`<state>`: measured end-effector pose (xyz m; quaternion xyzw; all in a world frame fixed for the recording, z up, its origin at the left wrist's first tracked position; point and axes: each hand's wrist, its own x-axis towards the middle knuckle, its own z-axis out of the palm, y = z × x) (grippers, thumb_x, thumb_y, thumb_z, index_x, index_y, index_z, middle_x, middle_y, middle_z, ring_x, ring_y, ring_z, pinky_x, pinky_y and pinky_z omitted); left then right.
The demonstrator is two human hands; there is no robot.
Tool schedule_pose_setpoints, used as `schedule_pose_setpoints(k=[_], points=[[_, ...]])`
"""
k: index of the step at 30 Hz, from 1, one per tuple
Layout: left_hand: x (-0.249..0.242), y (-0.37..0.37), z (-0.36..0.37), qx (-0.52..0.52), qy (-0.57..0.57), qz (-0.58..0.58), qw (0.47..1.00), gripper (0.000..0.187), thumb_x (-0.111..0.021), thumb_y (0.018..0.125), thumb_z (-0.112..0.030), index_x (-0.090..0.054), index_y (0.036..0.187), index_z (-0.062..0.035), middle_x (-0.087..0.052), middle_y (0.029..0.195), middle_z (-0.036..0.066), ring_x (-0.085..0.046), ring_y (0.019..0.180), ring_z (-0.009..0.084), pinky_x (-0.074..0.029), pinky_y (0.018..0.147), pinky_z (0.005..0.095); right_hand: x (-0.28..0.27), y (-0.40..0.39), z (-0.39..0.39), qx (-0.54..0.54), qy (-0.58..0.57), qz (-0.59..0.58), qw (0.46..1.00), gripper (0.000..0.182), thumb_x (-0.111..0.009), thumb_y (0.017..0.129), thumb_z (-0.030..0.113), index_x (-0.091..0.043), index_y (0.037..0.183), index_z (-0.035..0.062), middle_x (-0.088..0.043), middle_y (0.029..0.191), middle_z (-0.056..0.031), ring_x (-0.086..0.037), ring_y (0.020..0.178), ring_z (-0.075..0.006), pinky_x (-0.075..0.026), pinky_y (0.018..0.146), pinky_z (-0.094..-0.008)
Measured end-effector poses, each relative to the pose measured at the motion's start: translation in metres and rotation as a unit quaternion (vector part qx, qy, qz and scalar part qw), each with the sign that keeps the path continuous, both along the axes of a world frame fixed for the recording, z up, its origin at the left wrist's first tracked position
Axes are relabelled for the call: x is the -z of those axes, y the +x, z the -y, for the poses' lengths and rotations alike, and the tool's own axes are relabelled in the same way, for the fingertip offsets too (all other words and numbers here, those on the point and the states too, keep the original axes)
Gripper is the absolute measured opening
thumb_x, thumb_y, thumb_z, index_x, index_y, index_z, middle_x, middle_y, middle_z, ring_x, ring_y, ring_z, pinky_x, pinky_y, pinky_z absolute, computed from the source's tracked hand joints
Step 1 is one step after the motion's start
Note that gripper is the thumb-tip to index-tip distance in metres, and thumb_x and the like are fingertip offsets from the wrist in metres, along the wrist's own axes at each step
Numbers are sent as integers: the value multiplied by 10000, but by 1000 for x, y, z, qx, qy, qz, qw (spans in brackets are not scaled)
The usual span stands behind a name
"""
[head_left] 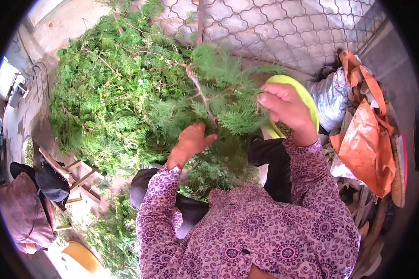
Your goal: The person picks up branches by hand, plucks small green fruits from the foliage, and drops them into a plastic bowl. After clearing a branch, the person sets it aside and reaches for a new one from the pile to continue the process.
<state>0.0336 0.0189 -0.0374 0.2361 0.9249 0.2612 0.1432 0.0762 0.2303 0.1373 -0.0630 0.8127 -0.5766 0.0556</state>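
Observation:
A leafy evergreen branch (201, 90) with a bare brown stem is held up in front of my lap. My left hand (190, 143) is closed at its lower part, with the fingertips partly hidden by foliage. On the other side, my right hand (287, 103) pinches a green sprig (242, 116) between thumb and fingers. Behind and to the left rises a large heap of cut evergreen branches (107, 97). More greenery (214, 169) lies between my knees, below the left hand.
A yellow-green basin (313, 100) stands beside my right knee. Farther right are a white sack (328, 100) and an orange bag (370, 149). Wire mesh (274, 32) closes off the back. At left are a wooden stool (81, 179), a seated person (23, 209) and a yellow basin (81, 258).

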Motion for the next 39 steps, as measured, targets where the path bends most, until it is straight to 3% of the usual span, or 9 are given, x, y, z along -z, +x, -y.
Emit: schedule_pose_setpoints(k=[8,14,18,19,22,26,28,33,39], points=[[0,-29,-2,-147,299,-74,940,186,-608,748,-148,-523,647,-16,-475,512,130,-456,448,196,-411,489,308,-17,-35,-18,55,-220,-11,974,140,-595,820,171,-572,899,58,-543,672,33,-361,399,-11,-290,354,-159],[0,-33,-11,-279,522,276,757,50,-553,794,-93,-572,776,-51,-550,673,-24,-448,509,79,-362,442,206,45,-52,-53,97,-365,92,921,149,-571,809,74,-548,954,50,-561,705,-32,-393,398,-48,-266,321,-162],[22,-36,-10,-177,427,126,878,192,-561,779,-106,-537,937,0,-575,807,35,-495,573,111,-400,464,235,73,-54,-62,119,-403,94,902,140,-568,806,76,-550,942,48,-542,693,-44,-420,439,-50,-254,310,-162],[18,-34,-17,-295,476,285,778,240,-561,785,-148,-531,939,33,-583,792,55,-519,580,130,-423,483,266,85,-57,-72,95,-405,104,904,140,-566,810,85,-550,946,57,-545,711,-21,-411,425,-46,-256,309,-158],[6,-32,-26,-330,492,254,765,217,-565,793,-140,-587,923,32,-590,721,57,-490,497,101,-402,453,214,92,-57,-68,199,-419,128,877,102,-562,820,122,-546,920,109,-533,703,22,-388,402,-24,-262,324,-152],[10,-34,-31,-258,404,195,856,346,-573,805,-244,-568,975,57,-627,746,94,-587,609,167,-460,526,278,110,-67,-78,113,-467,175,859,39,-546,839,169,-534,876,161,-516,705,54,-370,387,-5,-282,352,-157],[7,-32,-38,-212,326,-117,914,394,-589,807,-310,-585,964,51,-625,708,109,-592,594,175,-473,546,277,113,-72,-73,85,-490,229,837,31,-532,852,206,-513,866,187,-503,714,68,-360,382,6,-297,377,-163],[-31,-26,-46,-77,435,-26,897,512,-633,763,-358,-519,1082,25,-564,976,200,-584,847,302,-470,725,332,132,-84,-58,77,-522,269,806,63,-508,866,209,-502,909,164,-511,727,58,-345,370,-8,-309,380,-173],[11,-32,-65,-61,346,2,936,393,-707,660,-155,-557,989,1,-598,890,159,-589,800,285,-458,725,315,139,-91,-18,-6,-519,293,803,99,-488,876,200,-509,908,108,-551,786,15,-392,439,-13,-347,422,-172]])
